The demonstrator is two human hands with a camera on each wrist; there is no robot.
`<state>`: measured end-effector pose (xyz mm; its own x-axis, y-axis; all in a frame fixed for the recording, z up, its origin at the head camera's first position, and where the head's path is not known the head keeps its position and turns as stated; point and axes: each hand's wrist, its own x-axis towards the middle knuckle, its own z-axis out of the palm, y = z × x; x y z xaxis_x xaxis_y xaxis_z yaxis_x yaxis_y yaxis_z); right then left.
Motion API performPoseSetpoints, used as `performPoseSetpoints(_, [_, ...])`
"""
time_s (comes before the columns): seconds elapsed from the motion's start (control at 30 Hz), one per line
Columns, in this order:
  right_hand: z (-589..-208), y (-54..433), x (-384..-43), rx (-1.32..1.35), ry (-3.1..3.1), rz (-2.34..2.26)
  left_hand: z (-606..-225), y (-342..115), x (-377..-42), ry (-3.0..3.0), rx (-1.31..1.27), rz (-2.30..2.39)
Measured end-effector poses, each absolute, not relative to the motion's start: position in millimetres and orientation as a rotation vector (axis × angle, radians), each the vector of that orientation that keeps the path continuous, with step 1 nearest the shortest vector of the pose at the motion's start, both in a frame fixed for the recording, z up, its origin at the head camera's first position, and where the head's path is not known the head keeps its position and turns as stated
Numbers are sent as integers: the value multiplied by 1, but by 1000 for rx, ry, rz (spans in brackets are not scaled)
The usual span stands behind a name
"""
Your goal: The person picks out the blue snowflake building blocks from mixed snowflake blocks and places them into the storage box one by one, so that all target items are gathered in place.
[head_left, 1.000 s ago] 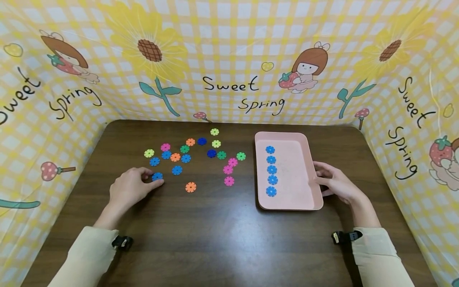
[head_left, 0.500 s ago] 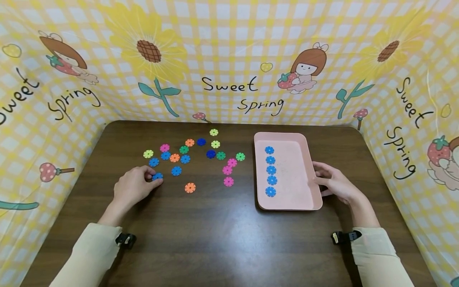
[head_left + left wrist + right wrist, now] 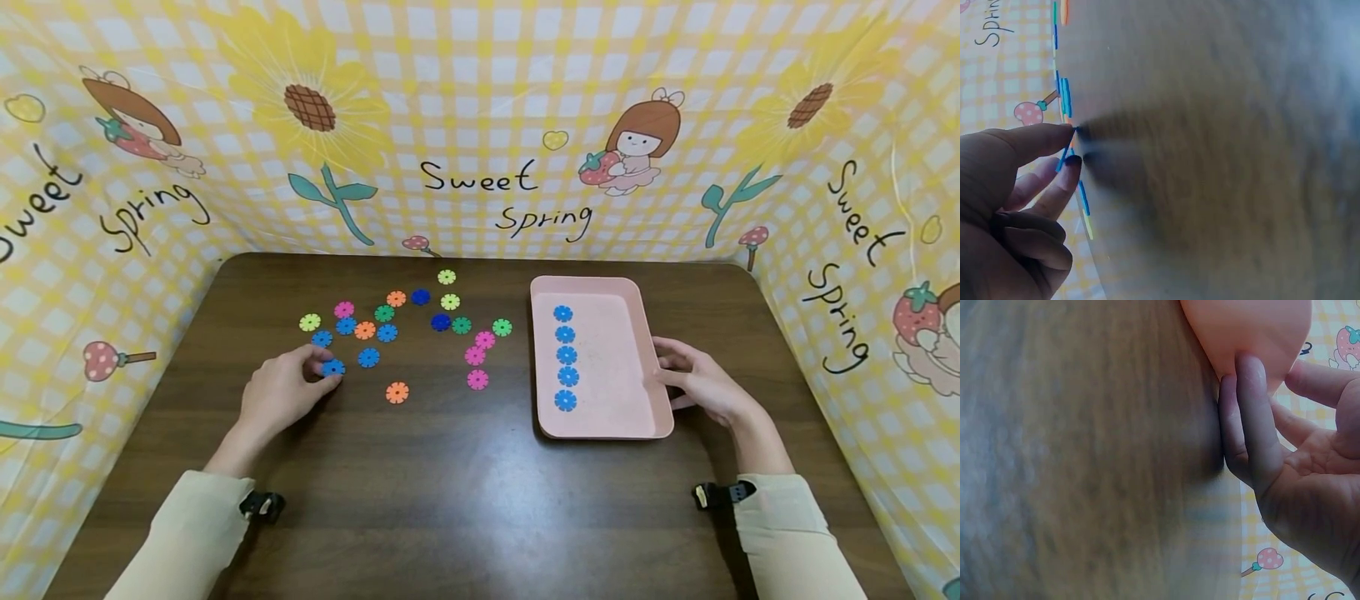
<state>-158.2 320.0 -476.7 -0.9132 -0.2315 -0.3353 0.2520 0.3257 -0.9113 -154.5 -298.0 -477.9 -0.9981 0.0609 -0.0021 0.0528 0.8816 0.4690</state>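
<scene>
In the head view, my left hand [image 3: 283,390] pinches a blue notched disc [image 3: 333,367] between thumb and finger. The same blue disc [image 3: 1065,152] stands tilted in the left wrist view, close to the tabletop. Around that hand lie more blue discs, including a blue disc [image 3: 368,357] to its right. My right hand [image 3: 708,385] rests with extended fingers against the outer right side of a pink tray [image 3: 622,358]. Several blue discs form a column along the tray's left part, among them a blue disc [image 3: 567,355]. In the right wrist view, fingertips touch the pink wall [image 3: 1254,331].
Loose discs are spread between the left hand and the tray: an orange disc [image 3: 397,392], a pink disc [image 3: 477,380], a dark blue disc [image 3: 420,297], a green disc [image 3: 502,327] and a yellow disc [image 3: 310,322]. Patterned cloth [image 3: 480,125] encloses the brown table [image 3: 465,508].
My left hand has shifted slightly to the right, and the blue disc at its fingertips has tilted and moved a little right. The right hand and tray show no clear movement.
</scene>
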Motion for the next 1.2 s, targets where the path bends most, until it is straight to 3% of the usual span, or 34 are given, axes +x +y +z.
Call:
performPoseSetpoints(0.67, [-477, 320, -159, 38, 2196, -1591, -461, -252, -161, 3037, 296, 1017])
performPoseSetpoints(1.2, [-476, 320, -159, 35, 2193, -1605, -443, -135, -181, 2821, 701, 1216])
